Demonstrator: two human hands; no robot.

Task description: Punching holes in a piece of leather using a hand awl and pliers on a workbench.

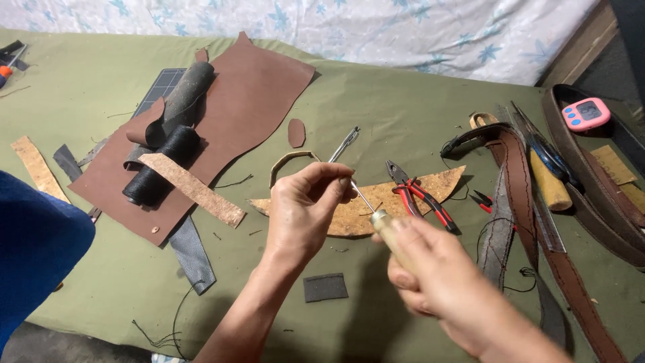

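My right hand grips the wooden handle of an awl, whose thin metal needle points up and left. My left hand pinches the needle's tip between thumb and fingers. Both hands hover over a green cloth-covered table. Just beyond them lies a crescent-shaped piece of cork-like material with red-handled pliers on it. A small dark grey leather patch lies below my left wrist.
A large brown leather sheet with dark rolls and a cork strip lies at left. Brown stitched straps, a wooden mallet, scissors and a pink timer sit at right. A metal tool lies at centre.
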